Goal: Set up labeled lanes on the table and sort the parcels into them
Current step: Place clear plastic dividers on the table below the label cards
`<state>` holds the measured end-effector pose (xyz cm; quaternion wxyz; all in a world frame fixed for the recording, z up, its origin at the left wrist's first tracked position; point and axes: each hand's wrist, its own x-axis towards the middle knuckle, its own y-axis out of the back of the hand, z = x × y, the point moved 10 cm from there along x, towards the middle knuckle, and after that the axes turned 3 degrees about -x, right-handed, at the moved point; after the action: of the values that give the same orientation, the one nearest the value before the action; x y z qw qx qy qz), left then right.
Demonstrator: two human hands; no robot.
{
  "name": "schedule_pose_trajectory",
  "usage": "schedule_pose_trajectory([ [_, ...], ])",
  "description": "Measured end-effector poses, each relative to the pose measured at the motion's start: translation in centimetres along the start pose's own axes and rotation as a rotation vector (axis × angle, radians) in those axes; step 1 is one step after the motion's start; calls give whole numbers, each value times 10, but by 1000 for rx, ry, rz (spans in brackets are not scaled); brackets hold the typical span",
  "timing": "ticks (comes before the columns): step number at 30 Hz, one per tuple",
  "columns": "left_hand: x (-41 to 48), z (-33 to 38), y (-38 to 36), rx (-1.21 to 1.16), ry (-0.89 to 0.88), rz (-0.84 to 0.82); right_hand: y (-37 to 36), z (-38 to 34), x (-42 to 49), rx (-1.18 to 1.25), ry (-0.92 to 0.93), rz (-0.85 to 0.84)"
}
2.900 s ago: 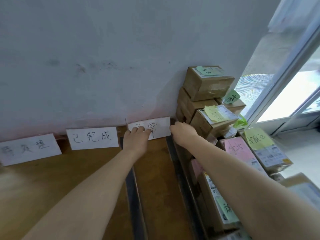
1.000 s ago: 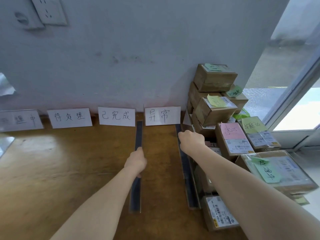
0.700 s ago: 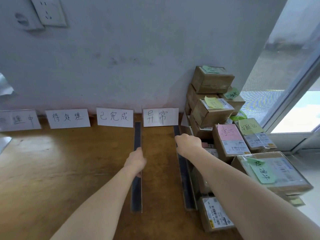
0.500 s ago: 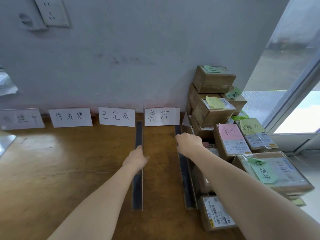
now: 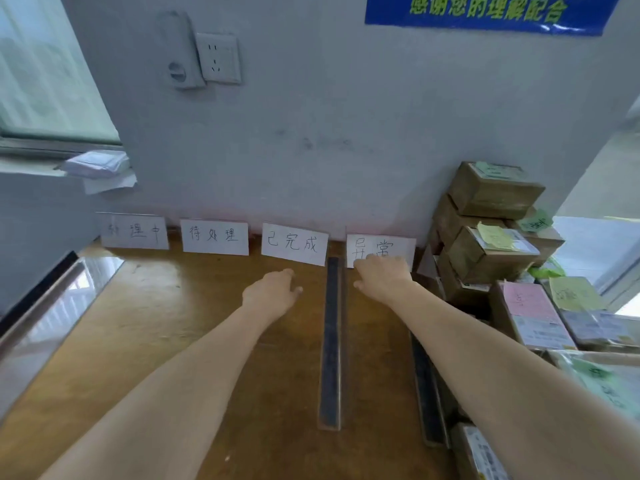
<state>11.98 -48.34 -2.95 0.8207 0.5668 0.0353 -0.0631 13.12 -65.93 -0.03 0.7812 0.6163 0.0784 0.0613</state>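
The white paper label card with black handwriting (image 5: pixel 398 245) stood against the wall at the worktop's (image 5: pixel 173 323) rear edge near the right corner, long axis along that edge, directly ahead of the right hand (image 5: pixel 381 280), the nearer one, whose fingers (image 5: pixel 384 263) lay almost straight on the card's lower margin, gripping nothing. The left hand (image 5: pixel 272 294) hung relaxed and empty just left of the dark flat divider strip (image 5: pixel 330 341), which ran front to back between the hands. Brown cardboard parcels (image 5: pixel 491 237) sat stacked at the right edge, apparently unsorted.
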Motion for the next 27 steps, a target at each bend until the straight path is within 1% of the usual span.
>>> schedule_pose_trajectory([
  [4,2,-52,39,37,2,58,24,-56,26,12,23,-7],
  [11,8,-177,125,24,-12,145,78,-180,76,239,44,48],
  [17,4,-272,185,11,9,211,126,-297,108,302,168,100],
  [21,-3,-339,197,-37,85,224,136,-367,131,335,270,100],
  [24,-10,-389,197,-73,182,214,133,-414,147,305,341,76],
  [27,-19,-439,198,-74,283,225,130,-457,164,344,405,68],
])
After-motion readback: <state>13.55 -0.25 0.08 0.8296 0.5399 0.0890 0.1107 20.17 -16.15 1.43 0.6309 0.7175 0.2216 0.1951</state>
